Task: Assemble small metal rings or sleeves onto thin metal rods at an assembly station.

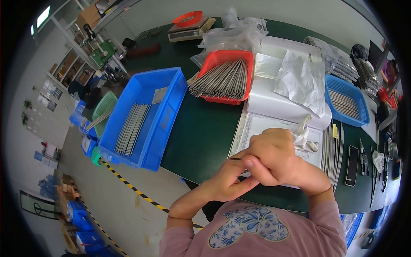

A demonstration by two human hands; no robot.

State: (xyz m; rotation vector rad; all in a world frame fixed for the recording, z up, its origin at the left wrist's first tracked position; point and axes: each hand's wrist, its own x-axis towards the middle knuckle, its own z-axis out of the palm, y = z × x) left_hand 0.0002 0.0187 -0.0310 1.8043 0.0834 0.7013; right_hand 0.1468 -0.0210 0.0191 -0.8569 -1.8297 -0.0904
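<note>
My left hand [233, 180] and my right hand [274, 154] are pressed together above the near edge of the table. The right fingers are curled over, with the thumb pointing left, and they cover most of the left fingers. Between the hands, a short dark end of a thin metal rod [235, 159] pokes out to the left; the rest of it is hidden. Under them lies a printed drawing sheet [267, 122]. White gloves [302, 135] rest just beyond my right hand.
A blue bin [169, 124] with thin rods stands left, and a red basket [233, 101] full of rods stands ahead. On the right are a blue basket [364, 109], loose rods [329, 150], a phone [352, 166] and a caliper [363, 158]. A scale [188, 33] sits behind.
</note>
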